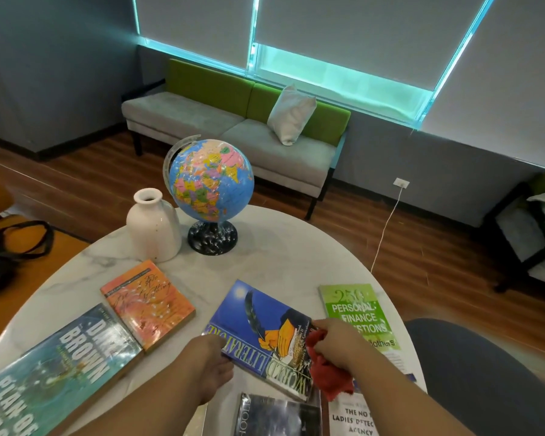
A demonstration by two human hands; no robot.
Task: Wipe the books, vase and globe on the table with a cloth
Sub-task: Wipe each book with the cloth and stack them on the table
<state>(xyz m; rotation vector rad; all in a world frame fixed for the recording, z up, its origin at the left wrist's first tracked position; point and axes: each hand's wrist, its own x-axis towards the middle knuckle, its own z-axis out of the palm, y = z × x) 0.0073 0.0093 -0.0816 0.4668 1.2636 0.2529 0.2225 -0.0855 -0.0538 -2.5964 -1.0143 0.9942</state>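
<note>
Starting at the far left, a black bag [13,247] is sitting on an orange seat off the table. On the white marble table [280,253] itself, a teal book [60,372] is lying flat at the near left edge, with an orange book [148,303] lying just beside its far corner. Behind those, the white vase [153,225] is standing upright, and right next to it the globe [211,180] is standing on its dark speckled base, both toward the far side of the table. Coming to the middle, the left hand [211,366] is resting against the near left edge of the blue book [258,325]. Its fingers are bent down at that edge, but whether they are curling under it I cannot tell. The blue book is lying flat at an angle, and a dark book [277,416] is lying just in front of it at the bottom of the view. Moving right, the right hand [337,341] is over the blue book's right edge with its fingers bunched tight around the red cloth [324,369], whose loose end is draping down over the book's near right corner. Beyond the hand, a green book [356,313] is lying flat, and a white book [356,416] is lying nearer, partly under the forearm. In the background, a grey and green sofa [233,127] is holding a pale pillow [291,114].
</note>
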